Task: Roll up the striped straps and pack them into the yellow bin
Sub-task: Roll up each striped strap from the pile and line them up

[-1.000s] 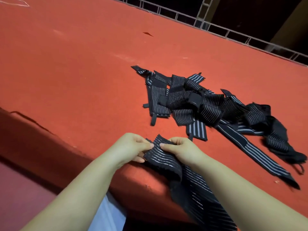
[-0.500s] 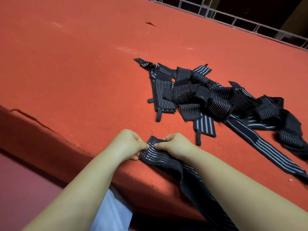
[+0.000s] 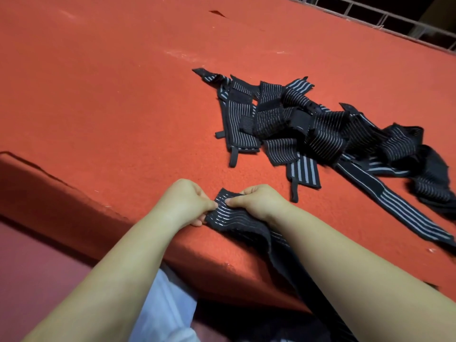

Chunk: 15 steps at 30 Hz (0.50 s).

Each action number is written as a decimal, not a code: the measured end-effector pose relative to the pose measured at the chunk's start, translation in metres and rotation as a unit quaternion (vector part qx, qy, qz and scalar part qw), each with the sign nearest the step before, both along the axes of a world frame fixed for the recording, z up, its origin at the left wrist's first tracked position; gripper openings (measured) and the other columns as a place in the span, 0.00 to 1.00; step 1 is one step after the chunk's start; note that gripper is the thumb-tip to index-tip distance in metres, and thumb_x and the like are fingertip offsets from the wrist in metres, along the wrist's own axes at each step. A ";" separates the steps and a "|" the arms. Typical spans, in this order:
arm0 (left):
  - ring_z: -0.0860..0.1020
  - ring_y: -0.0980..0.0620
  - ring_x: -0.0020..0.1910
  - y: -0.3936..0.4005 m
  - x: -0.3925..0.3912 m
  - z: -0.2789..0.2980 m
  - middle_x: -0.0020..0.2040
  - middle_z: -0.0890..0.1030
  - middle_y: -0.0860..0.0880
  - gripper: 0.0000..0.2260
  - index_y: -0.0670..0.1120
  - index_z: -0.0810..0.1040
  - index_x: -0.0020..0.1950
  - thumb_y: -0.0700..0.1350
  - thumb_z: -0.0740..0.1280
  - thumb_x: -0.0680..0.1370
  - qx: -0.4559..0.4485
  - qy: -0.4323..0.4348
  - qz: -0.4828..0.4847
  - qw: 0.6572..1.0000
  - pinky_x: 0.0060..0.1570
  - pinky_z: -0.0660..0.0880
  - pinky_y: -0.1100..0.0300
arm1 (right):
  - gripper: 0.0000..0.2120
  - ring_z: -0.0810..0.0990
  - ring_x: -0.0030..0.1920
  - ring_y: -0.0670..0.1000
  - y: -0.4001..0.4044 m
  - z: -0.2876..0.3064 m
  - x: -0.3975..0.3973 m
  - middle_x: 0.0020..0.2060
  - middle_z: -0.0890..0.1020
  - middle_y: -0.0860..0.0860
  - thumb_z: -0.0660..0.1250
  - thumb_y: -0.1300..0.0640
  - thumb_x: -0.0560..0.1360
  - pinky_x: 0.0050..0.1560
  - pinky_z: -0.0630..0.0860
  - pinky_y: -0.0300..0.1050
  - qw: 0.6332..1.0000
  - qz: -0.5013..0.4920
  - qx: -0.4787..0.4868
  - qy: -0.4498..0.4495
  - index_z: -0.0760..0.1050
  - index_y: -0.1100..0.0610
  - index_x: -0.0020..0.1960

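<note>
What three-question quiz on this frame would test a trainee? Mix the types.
1. True or false: the left hand and the right hand both pinch the same striped strap.
2. Where does that strap's free end go? A) over the table edge B) into the pile of straps
3. Is the yellow bin in view?

Key: 1 true; 2 A; 3 no.

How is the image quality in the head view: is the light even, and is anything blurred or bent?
Head view: light is dim and warm, darkening toward the railing; the table edge bows from wide-angle distortion; the left hand, right hand and held strap look sharp; the pile's far right end looks softer.
</note>
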<state>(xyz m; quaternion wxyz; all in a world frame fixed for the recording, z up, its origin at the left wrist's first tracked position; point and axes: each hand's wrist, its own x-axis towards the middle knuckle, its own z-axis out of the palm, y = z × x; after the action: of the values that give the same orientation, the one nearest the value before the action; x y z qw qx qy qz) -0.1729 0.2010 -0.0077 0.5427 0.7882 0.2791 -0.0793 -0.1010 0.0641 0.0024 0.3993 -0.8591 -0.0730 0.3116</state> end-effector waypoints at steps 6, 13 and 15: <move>0.77 0.49 0.25 0.000 0.004 0.003 0.21 0.77 0.48 0.10 0.43 0.77 0.31 0.41 0.71 0.72 0.081 0.022 -0.009 0.996 0.38 0.79 0.56 | 0.15 0.75 0.34 0.52 0.003 0.001 -0.002 0.31 0.78 0.53 0.73 0.49 0.69 0.40 0.73 0.47 0.991 0.040 -0.091 -0.089 0.71 0.56 0.33; 0.79 0.47 0.27 -0.005 0.007 0.009 0.28 0.81 0.43 0.08 0.38 0.80 0.39 0.43 0.70 0.73 0.157 0.034 -0.038 0.986 0.41 0.81 0.53 | 0.18 0.81 0.45 0.53 -0.035 0.036 0.014 0.43 0.83 0.54 0.77 0.52 0.63 0.57 0.76 0.49 0.970 0.140 -0.110 0.163 0.78 0.58 0.48; 0.78 0.47 0.27 -0.004 0.008 0.007 0.27 0.80 0.44 0.08 0.39 0.79 0.38 0.43 0.70 0.73 0.166 0.037 -0.040 0.985 0.41 0.81 0.53 | 0.18 0.82 0.43 0.52 -0.056 0.045 0.021 0.43 0.84 0.54 0.76 0.54 0.61 0.55 0.77 0.48 0.959 0.162 -0.123 0.196 0.79 0.59 0.48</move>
<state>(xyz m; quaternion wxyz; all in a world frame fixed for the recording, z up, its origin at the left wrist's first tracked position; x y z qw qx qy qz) -0.1653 0.1965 -0.0003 0.3902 0.8743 0.2765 -0.0825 -0.0799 0.0086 0.0471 0.2412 -0.8000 -0.0928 0.5414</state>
